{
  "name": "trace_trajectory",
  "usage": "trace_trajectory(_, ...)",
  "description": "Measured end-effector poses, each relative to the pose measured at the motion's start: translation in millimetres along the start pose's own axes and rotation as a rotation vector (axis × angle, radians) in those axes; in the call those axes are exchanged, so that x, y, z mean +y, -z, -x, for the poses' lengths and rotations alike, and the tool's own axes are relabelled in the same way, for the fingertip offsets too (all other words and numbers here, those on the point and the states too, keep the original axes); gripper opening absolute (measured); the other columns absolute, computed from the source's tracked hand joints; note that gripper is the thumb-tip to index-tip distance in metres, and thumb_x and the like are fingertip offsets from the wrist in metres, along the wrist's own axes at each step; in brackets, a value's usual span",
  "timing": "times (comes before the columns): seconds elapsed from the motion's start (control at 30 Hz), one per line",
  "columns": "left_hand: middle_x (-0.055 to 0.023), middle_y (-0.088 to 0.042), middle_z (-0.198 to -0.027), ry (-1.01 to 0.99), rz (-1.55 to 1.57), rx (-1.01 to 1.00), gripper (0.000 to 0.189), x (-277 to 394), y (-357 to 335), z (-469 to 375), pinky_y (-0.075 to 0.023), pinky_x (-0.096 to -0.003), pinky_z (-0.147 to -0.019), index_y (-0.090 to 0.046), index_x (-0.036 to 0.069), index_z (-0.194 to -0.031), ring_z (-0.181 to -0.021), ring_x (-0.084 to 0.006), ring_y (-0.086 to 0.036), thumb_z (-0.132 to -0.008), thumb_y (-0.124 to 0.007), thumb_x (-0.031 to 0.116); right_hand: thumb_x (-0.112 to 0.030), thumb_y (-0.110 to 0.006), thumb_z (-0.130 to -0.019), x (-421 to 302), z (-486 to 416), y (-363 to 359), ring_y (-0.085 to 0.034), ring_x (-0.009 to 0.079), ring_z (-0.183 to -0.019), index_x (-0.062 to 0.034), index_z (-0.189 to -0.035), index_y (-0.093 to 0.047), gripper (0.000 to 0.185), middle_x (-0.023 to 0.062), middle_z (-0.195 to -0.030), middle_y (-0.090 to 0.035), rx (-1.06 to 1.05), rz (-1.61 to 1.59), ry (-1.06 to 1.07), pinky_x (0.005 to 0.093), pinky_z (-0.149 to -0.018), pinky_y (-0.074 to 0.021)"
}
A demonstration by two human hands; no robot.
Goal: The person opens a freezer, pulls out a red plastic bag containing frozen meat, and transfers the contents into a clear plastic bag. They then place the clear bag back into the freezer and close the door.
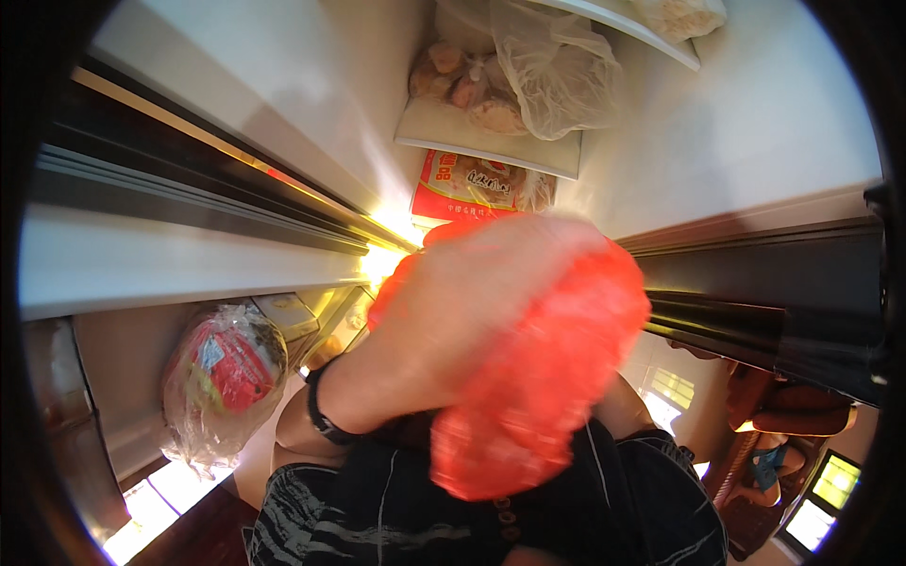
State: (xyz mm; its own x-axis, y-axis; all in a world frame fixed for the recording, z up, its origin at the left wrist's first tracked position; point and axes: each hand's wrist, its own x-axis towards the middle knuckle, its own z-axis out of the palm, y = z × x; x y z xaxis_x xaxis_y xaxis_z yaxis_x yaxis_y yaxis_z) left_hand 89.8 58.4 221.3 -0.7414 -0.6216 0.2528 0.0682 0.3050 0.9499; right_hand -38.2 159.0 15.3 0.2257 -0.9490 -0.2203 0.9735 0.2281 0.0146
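Note:
A bulky red plastic bag [545,368] fills the middle of the view, in front of my dark clothing. My left hand [495,269], with a black band on its wrist, lies over the bag's upper left side and grips it; the fingers are blurred. Part of my right arm shows at the bag's right edge, while the right hand is hidden behind the bag. Just beyond the bag is a red printed food packet [471,187], under a refrigerator shelf [495,148]. Clear plastic bags of food [495,92] rest on that shelf.
Walls of an open refrigerator compartment rise on both sides, with a dark door edge [750,283] at right. A clear bag with a red-labelled item [226,382] is at left. Another shelf [630,28] holds a bag at the top. A person [768,467] sits at far right.

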Motion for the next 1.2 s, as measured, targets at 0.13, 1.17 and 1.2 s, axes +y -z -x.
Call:
trace_trajectory(0.13,0.0011,-0.051,-0.069,0.260,0.615,0.344,0.025,26,24,-2,-0.0480,-0.0195,-0.053,-0.049,-0.004,-0.113,-0.056,-0.0072,-0.053,-0.092,-0.054,0.009,-0.016,-0.066,-0.058,-3,-5,8,-0.052,0.0328,-0.118,0.0017,-0.129,-0.046,0.076,0.0178,-0.129,-0.054,-0.029,-0.068,-0.016,0.0454,-0.105,-0.0371)
trace_trajectory(1.17,-0.0006,-0.045,-0.092,0.158,0.086,0.654,0.044,33,45,53,-0.0377,-0.0192,-0.078,-0.050,0.002,-0.110,-0.085,-0.0084,-0.043,-0.070,-0.040,-0.012,-0.038,-0.065,-0.069,8,0,-38,-0.049,0.0317,-0.119,-0.0083,-0.132,-0.046,0.072,0.0109,-0.130,-0.053,0.016,0.132,0.019,0.0466,-0.104,-0.0368)
trace_trajectory(1.2,-0.0005,-0.040,-0.089,0.130,-0.099,0.755,0.046,31,48,52,-0.0361,-0.0191,-0.074,-0.049,0.002,-0.111,-0.081,-0.0093,-0.040,-0.068,-0.039,-0.013,-0.039,-0.065,-0.069,8,1,-38,-0.049,0.0317,-0.119,-0.0085,-0.132,-0.046,0.072,0.0108,-0.130,-0.053,0.017,0.136,0.021,0.0466,-0.104,-0.0369)
